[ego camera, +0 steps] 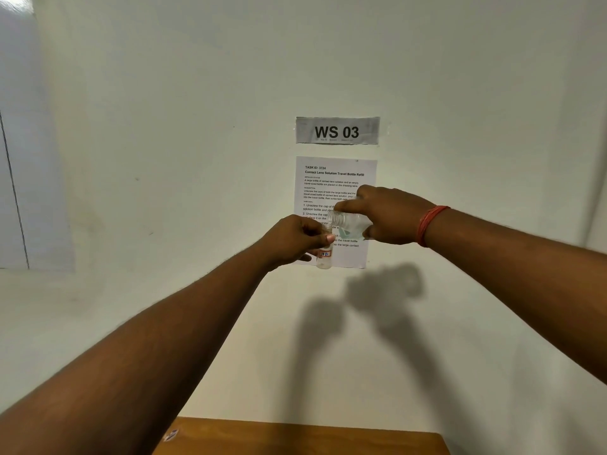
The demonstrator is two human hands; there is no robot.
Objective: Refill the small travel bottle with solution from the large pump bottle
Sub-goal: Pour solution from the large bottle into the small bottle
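In front of the wall's instruction sheet [338, 178], our left hand [295, 239] grips the upright travel bottle [324, 257] while our right hand [389, 215] grips the tilted large bottle [348, 223], its open neck just above the travel bottle's mouth.

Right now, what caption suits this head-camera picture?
Right hand tips large bottle toward small travel bottle held by left hand.

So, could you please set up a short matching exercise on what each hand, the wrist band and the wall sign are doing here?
Things:
1. left hand
2. right hand
3. red band
4. WS 03 sign

States:
A. fixed to the wall above the task sheet
B. holds the tilted large bottle
C. round the right wrist
D. holds the upright small bottle

Pairs: 1-D, 2-B, 3-C, 4-A
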